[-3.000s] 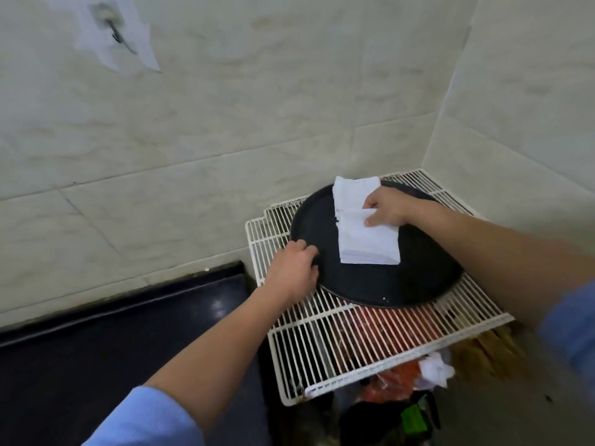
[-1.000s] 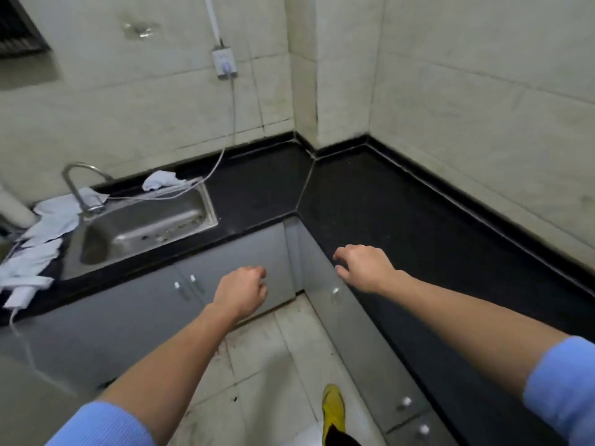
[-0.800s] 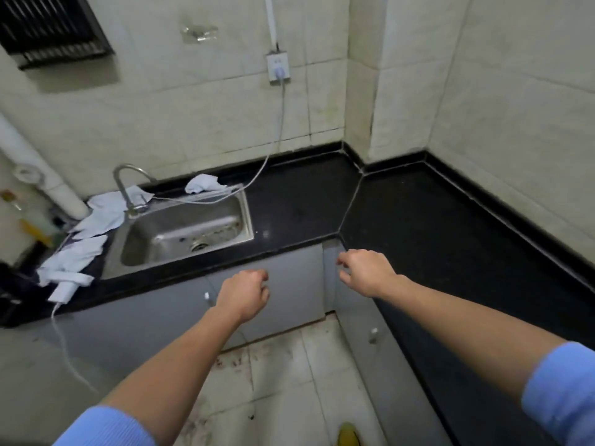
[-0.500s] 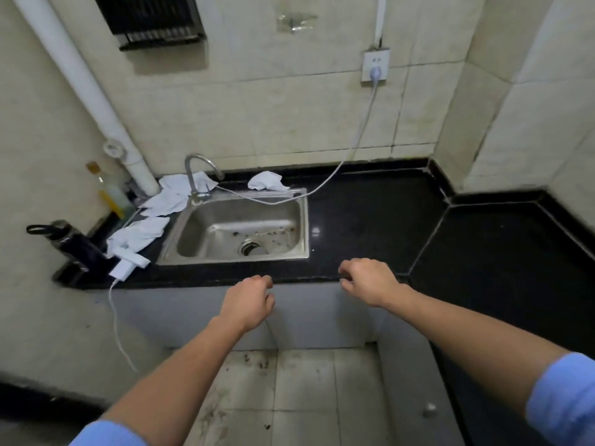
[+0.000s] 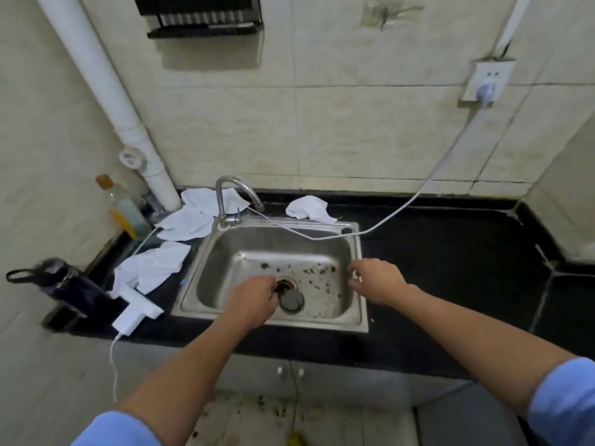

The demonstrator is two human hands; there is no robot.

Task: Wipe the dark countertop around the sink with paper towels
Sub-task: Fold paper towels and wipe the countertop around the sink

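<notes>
Left grip (image 5: 254, 300), loosely curled and empty, hovers over the sink (image 5: 322, 323) basin near its drain (image 5: 286, 284). Right grip (image 5: 376, 281), relaxed and empty, hangs above the sink's right rim. Crumpled paper towels (image 5: 186, 225) lie on the dark bench (image 5: 450, 252) left of the left grip, one more beyond both. Wiping seems unfinished: no towel is held. The nearest towel (image 5: 151, 268) has its long axis slanting from front-left toward the tap (image 5: 225, 201).

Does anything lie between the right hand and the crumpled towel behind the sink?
Yes: a white cable runs along the back rim of the sink, just in front of the crumpled towel. The right hand would have to reach over it.
</notes>
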